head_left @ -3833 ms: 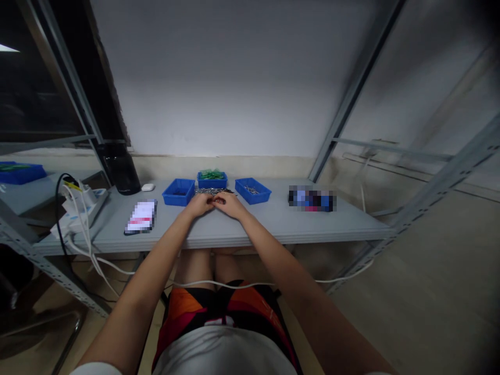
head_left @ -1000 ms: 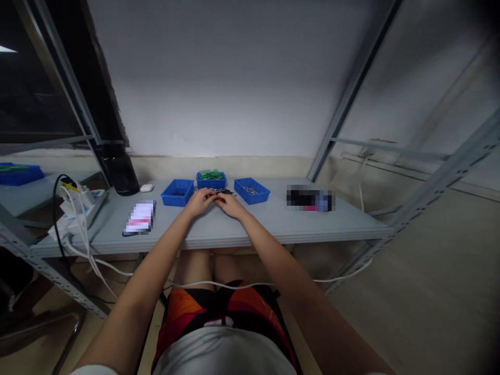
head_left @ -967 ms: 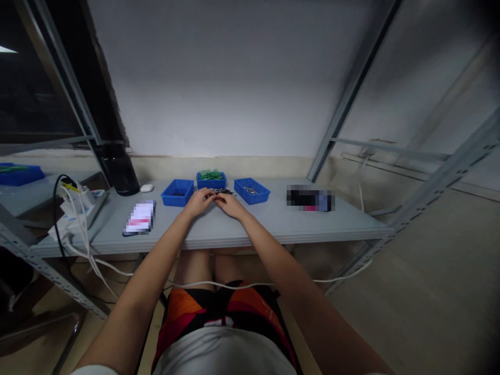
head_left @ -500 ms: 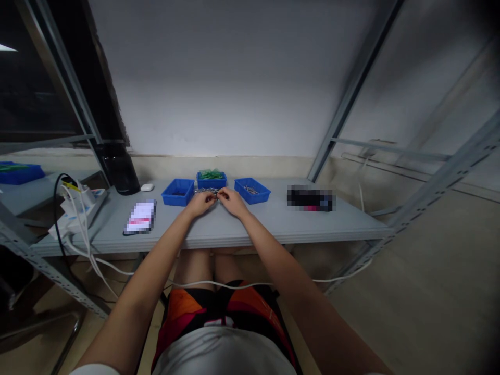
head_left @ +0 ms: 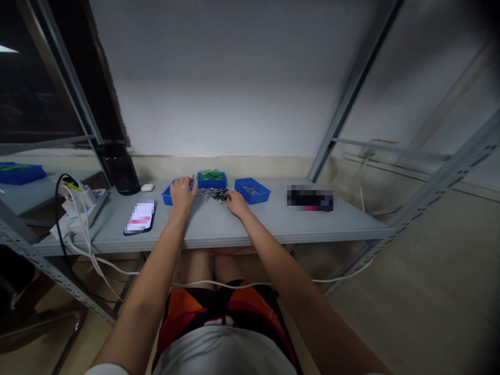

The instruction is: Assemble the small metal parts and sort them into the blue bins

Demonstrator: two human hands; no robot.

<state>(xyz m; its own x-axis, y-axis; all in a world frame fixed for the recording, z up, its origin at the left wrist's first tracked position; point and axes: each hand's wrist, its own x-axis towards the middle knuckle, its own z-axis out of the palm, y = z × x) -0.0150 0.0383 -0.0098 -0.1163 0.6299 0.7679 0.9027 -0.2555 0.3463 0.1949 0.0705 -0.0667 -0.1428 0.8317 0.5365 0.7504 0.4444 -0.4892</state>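
Note:
Over the left blue tray [head_left: 167,197] is my left hand [head_left: 183,191], its fingers bent together around a small thin item too small to name. My right hand [head_left: 235,202] rests at the right end of a pile of small metal parts [head_left: 213,194], fingertips pinched at the pile; what they hold is too small to tell. Behind the pile sits a blue tray of green pieces [head_left: 211,175]. To the right, another blue tray [head_left: 262,197] holds some small metal parts.
On the grey table [head_left: 219,229] a phone [head_left: 140,217], a white case [head_left: 147,187] and a black bottle [head_left: 120,169] stand left, beside a power strip with cables [head_left: 84,208]. A dark blurred object [head_left: 310,199] lies right. Metal posts frame both sides.
My left hand has moved left and away from my right hand, up over the left tray. My right hand has shifted slightly right, and more of the metal pile shows.

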